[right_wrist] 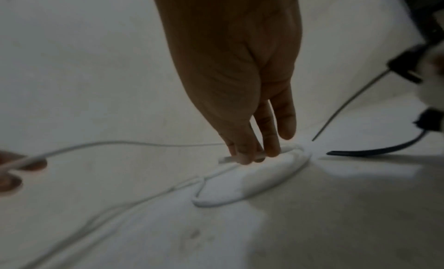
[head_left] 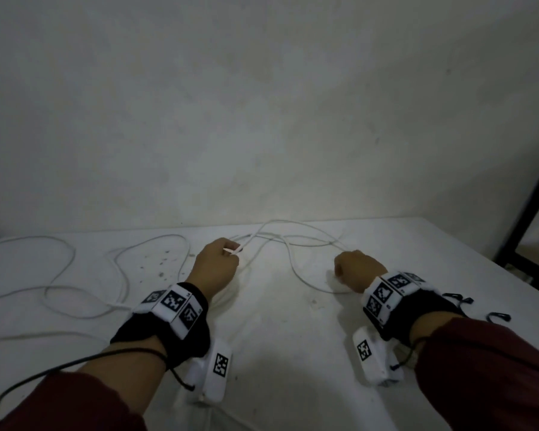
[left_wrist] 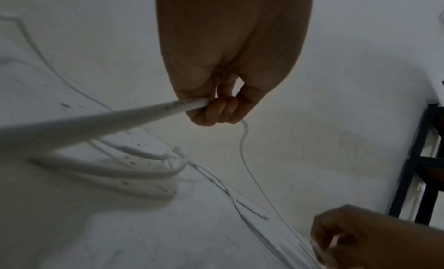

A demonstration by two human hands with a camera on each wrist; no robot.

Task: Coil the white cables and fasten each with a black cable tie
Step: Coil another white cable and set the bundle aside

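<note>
Thin white cables [head_left: 293, 244] lie in loose loops on the white table [head_left: 277, 353]. My left hand [head_left: 218, 262] pinches one cable end, its connector [head_left: 233, 251] sticking out past the fingers; the left wrist view shows the cable [left_wrist: 96, 121] running out of the curled fingers [left_wrist: 216, 111]. My right hand [head_left: 357, 269] is down on the table, fingertips [right_wrist: 247, 155] pinching another white connector [right_wrist: 224, 159] with its cable looping [right_wrist: 252, 187] beneath. Black cable ties [head_left: 458, 298] lie at the right, behind my right wrist.
More white cable [head_left: 59, 275] sprawls in wide loops across the table's left side. A pale wall [head_left: 262, 104] stands close behind the table. A black metal frame [head_left: 529, 213] rises at the far right edge. Small dark specks [head_left: 164, 262] mark the tabletop.
</note>
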